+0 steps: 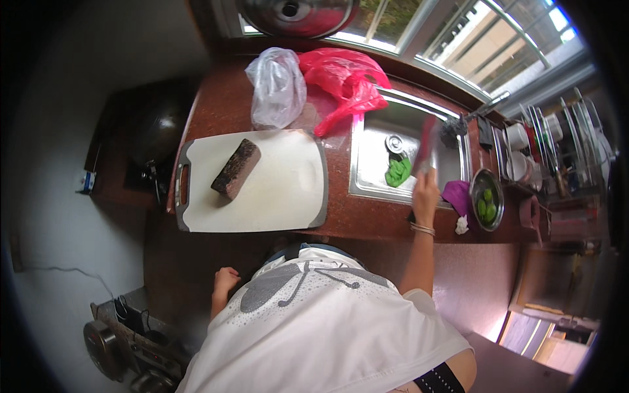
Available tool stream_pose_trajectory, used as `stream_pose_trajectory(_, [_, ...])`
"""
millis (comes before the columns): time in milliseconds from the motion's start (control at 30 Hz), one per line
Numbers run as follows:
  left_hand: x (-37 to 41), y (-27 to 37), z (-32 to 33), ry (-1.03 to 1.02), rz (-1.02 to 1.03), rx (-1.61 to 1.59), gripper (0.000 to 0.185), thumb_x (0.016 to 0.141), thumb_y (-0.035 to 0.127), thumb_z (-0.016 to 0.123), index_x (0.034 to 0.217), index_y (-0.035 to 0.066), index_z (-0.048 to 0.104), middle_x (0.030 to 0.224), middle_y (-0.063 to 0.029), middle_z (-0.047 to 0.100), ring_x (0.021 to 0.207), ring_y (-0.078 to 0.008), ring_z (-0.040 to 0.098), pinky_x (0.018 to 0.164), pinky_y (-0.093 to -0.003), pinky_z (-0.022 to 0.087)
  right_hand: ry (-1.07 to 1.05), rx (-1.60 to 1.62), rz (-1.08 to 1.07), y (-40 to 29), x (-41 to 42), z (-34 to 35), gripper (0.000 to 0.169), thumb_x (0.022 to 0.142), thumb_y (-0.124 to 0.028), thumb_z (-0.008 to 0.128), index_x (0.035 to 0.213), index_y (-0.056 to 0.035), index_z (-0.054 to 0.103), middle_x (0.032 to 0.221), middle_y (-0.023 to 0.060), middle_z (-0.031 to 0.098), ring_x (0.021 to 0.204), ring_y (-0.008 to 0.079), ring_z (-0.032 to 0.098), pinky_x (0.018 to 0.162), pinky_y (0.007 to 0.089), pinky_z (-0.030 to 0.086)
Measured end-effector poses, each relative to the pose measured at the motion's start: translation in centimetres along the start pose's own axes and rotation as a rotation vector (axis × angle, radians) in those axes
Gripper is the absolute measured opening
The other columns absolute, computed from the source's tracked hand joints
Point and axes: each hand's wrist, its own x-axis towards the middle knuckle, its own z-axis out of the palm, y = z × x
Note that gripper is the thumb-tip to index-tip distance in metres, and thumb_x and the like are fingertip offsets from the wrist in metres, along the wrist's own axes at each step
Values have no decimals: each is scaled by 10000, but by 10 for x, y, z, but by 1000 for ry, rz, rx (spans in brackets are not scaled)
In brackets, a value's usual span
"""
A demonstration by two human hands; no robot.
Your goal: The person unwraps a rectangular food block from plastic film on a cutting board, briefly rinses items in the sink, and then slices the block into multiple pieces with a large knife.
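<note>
Over the right part of the steel sink (361, 162), my right hand (425, 194) grips a blurred long object, seemingly a knife (426, 142), pointing away from me. A dark end shows below the hand. My left hand (226, 280) hangs at my side below the counter, fingers curled, with nothing seen in it. On the white cutting board (280, 196) with grey edges lies a rectangular stone-like block (237, 168), dark and rough on one face, pinkish brown on another. A green cloth or bag (398, 172) is in the sink beside the drain strainer (394, 144).
Behind the board are a clear plastic bag (277, 88) and a red plastic bag (344, 73), which overhangs the sink's corner. Right of the sink are a purple cloth (457, 194), a metal bowl (474, 216) of green produce and a dish rack (540, 147). A wok (157, 132) stands left.
</note>
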Motion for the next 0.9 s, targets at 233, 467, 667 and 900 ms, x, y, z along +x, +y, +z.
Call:
stream_pose_trajectory(233, [-25, 100, -51, -156, 135, 4, 131, 704, 1, 694, 830, 39, 704, 726, -96, 695, 684, -154, 679, 654, -275, 535, -456, -120, -423, -53, -62, 73, 387, 848, -94, 523, 1233, -56, 522, 869, 187, 537, 756, 363, 564, 658, 463, 469])
stream_pose_trajectory(467, [-53, 198, -79, -103, 464, 23, 172, 783, 84, 688, 937, 10, 665, 776, -114, 677, 689, -173, 663, 630, -283, 522, -333, -231, -605, -58, -84, 128, 309, 790, -129, 554, 1087, -55, 586, 897, 103, 538, 874, 257, 528, 704, 363, 425])
stream_pose_trajectory(667, [-54, 235, -88, -146, 711, 33, 201, 770, 21, 682, 968, 14, 650, 851, -126, 654, 708, -187, 645, 636, -281, 511, -180, -160, -322, 5, -53, 58, 135, 765, -113, 586, 880, -51, 619, 824, 145, 563, 830, 324, 569, 714, 439, 472])
stream_pose_trajectory(900, [-68, 298, -78, -245, 969, -32, 108, 766, -2, 662, 874, 8, 656, 790, -106, 628, 659, -194, 616, 604, -288, 490, 109, -295, 1, 119, -74, -57, 186, 784, -137, 644, 939, -35, 646, 917, 152, 616, 864, 332, 593, 728, 406, 496])
